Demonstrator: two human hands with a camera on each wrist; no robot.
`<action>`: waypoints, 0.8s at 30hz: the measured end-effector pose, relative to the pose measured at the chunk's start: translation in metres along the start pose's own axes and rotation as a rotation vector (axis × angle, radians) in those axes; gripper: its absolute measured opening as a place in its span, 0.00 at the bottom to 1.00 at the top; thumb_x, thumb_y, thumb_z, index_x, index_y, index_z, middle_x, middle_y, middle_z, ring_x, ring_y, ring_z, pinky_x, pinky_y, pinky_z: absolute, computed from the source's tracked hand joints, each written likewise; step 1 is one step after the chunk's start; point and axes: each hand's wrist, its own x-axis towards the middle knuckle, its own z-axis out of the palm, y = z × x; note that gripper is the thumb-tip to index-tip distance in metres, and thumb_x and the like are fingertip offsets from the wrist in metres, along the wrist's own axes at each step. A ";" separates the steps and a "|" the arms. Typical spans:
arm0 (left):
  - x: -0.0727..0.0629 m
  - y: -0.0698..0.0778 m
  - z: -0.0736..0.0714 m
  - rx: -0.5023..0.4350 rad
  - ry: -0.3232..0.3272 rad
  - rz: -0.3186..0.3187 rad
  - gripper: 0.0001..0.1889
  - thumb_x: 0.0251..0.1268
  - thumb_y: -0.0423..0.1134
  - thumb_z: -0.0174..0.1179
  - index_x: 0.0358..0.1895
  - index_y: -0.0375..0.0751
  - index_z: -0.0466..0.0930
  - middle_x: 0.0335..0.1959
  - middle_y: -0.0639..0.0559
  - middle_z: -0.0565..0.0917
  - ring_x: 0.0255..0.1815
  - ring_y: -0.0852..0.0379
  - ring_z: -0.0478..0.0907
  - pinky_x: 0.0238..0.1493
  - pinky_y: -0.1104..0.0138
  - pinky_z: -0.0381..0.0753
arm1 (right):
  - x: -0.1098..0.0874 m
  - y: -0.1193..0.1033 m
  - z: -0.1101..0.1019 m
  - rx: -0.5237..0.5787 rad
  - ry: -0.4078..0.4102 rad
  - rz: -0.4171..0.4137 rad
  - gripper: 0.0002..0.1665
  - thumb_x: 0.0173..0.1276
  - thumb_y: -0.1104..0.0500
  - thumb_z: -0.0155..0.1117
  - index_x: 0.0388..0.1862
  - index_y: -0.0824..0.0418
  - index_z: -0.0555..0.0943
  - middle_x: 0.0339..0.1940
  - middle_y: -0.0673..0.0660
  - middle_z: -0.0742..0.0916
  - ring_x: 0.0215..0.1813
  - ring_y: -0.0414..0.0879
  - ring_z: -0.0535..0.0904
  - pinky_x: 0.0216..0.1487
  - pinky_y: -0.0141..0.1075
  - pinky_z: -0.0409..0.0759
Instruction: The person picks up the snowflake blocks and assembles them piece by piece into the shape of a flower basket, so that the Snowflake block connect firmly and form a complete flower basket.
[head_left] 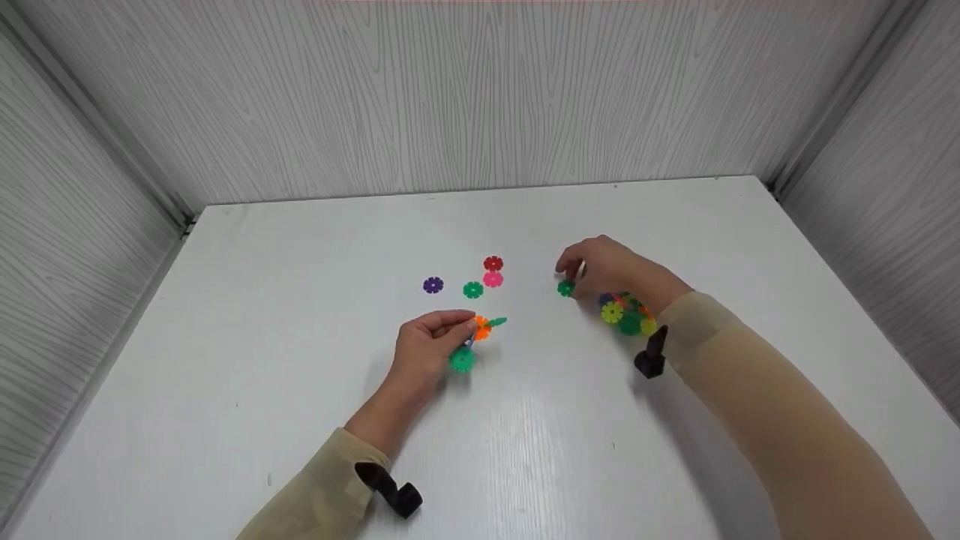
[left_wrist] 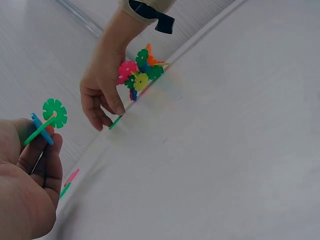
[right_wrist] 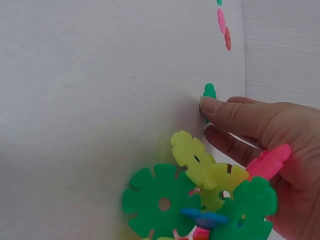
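Observation:
My left hand (head_left: 429, 346) pinches a small joined cluster of notched plastic discs (head_left: 463, 361) between thumb and fingers. Green, blue and orange pieces show in it, one green disc (left_wrist: 54, 113) standing out past the fingertips in the left wrist view. Farther right, my right hand (head_left: 611, 266) reaches down to the table and pinches a single green disc (head_left: 565, 288) by its edge. Just beside that wrist sits a larger built cluster of interlocked discs (head_left: 630, 322), in yellow, green, blue, pink and orange, partly hidden by the arm in the head view.
Between the hands and toward the back lie loose flat discs: purple (head_left: 433, 285), green (head_left: 472, 289), pink (head_left: 493, 279) and red (head_left: 493, 263). The pink and red ones touch or overlap. Wood-grain panels (head_left: 480, 97) wall in the white table (head_left: 525, 465) at the back and sides.

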 end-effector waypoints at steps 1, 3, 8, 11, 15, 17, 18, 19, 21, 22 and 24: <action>0.000 0.000 0.000 -0.002 -0.003 0.002 0.08 0.71 0.34 0.71 0.50 0.40 0.92 0.47 0.45 0.91 0.48 0.49 0.89 0.54 0.68 0.86 | 0.000 -0.001 0.000 -0.005 -0.001 -0.003 0.23 0.69 0.66 0.75 0.62 0.57 0.85 0.54 0.56 0.87 0.55 0.54 0.81 0.64 0.50 0.82; 0.000 0.000 0.000 -0.004 -0.006 0.007 0.08 0.70 0.34 0.71 0.50 0.40 0.92 0.46 0.45 0.91 0.48 0.49 0.89 0.54 0.68 0.86 | 0.000 -0.003 -0.001 -0.019 -0.007 -0.004 0.21 0.70 0.66 0.75 0.60 0.58 0.86 0.53 0.57 0.87 0.54 0.55 0.81 0.65 0.51 0.81; 0.000 0.001 0.000 -0.002 -0.006 0.009 0.08 0.71 0.34 0.71 0.49 0.40 0.92 0.46 0.45 0.91 0.48 0.49 0.89 0.54 0.68 0.86 | 0.000 -0.007 -0.003 -0.072 -0.040 0.021 0.16 0.71 0.64 0.75 0.56 0.55 0.89 0.51 0.57 0.87 0.53 0.55 0.79 0.65 0.51 0.80; 0.000 0.000 0.000 0.001 -0.002 0.006 0.08 0.71 0.35 0.71 0.50 0.40 0.92 0.46 0.45 0.91 0.48 0.50 0.89 0.53 0.68 0.86 | 0.000 -0.009 -0.003 -0.092 -0.060 0.035 0.15 0.71 0.63 0.75 0.55 0.54 0.90 0.52 0.57 0.87 0.54 0.55 0.78 0.65 0.52 0.80; 0.001 -0.002 -0.001 0.000 0.001 0.006 0.09 0.71 0.36 0.72 0.50 0.39 0.92 0.46 0.45 0.92 0.48 0.50 0.89 0.53 0.69 0.86 | 0.001 -0.010 -0.003 -0.089 -0.072 0.038 0.13 0.70 0.63 0.75 0.52 0.53 0.88 0.52 0.56 0.85 0.54 0.55 0.77 0.62 0.50 0.81; 0.002 -0.003 -0.001 -0.003 0.001 0.010 0.09 0.71 0.36 0.71 0.50 0.39 0.92 0.47 0.45 0.92 0.48 0.51 0.89 0.53 0.69 0.86 | 0.000 -0.011 -0.003 -0.093 -0.072 0.027 0.12 0.69 0.63 0.75 0.49 0.53 0.86 0.50 0.55 0.85 0.54 0.54 0.76 0.59 0.49 0.81; 0.002 -0.003 -0.001 -0.004 0.000 0.012 0.09 0.71 0.35 0.71 0.50 0.39 0.92 0.47 0.45 0.92 0.48 0.51 0.89 0.53 0.69 0.86 | 0.001 -0.012 -0.003 -0.098 -0.070 0.018 0.12 0.69 0.63 0.76 0.48 0.53 0.85 0.49 0.55 0.84 0.53 0.54 0.76 0.58 0.48 0.81; 0.002 -0.003 -0.001 -0.005 -0.003 0.015 0.09 0.71 0.35 0.71 0.50 0.39 0.92 0.47 0.45 0.92 0.48 0.50 0.89 0.53 0.69 0.86 | 0.000 -0.013 -0.004 -0.102 -0.064 0.007 0.12 0.69 0.63 0.76 0.47 0.54 0.84 0.48 0.55 0.84 0.52 0.54 0.76 0.57 0.47 0.81; 0.002 -0.003 -0.001 -0.008 -0.007 0.018 0.09 0.71 0.34 0.71 0.50 0.39 0.92 0.47 0.45 0.92 0.49 0.50 0.89 0.54 0.68 0.86 | -0.001 -0.016 -0.005 -0.104 -0.043 -0.026 0.10 0.70 0.63 0.75 0.46 0.55 0.83 0.45 0.56 0.84 0.51 0.53 0.76 0.55 0.46 0.80; 0.002 -0.003 -0.001 -0.009 -0.009 0.020 0.09 0.71 0.35 0.71 0.51 0.39 0.92 0.47 0.45 0.92 0.49 0.50 0.89 0.54 0.68 0.86 | -0.002 -0.018 -0.006 -0.100 -0.028 -0.045 0.09 0.70 0.63 0.75 0.45 0.55 0.83 0.44 0.55 0.84 0.50 0.53 0.76 0.55 0.46 0.80; 0.002 -0.002 -0.001 -0.008 -0.010 0.022 0.09 0.71 0.35 0.71 0.51 0.40 0.92 0.48 0.45 0.91 0.49 0.50 0.89 0.54 0.68 0.86 | -0.005 -0.024 -0.007 -0.067 0.008 -0.097 0.08 0.71 0.62 0.75 0.45 0.55 0.84 0.43 0.55 0.84 0.49 0.52 0.76 0.54 0.45 0.79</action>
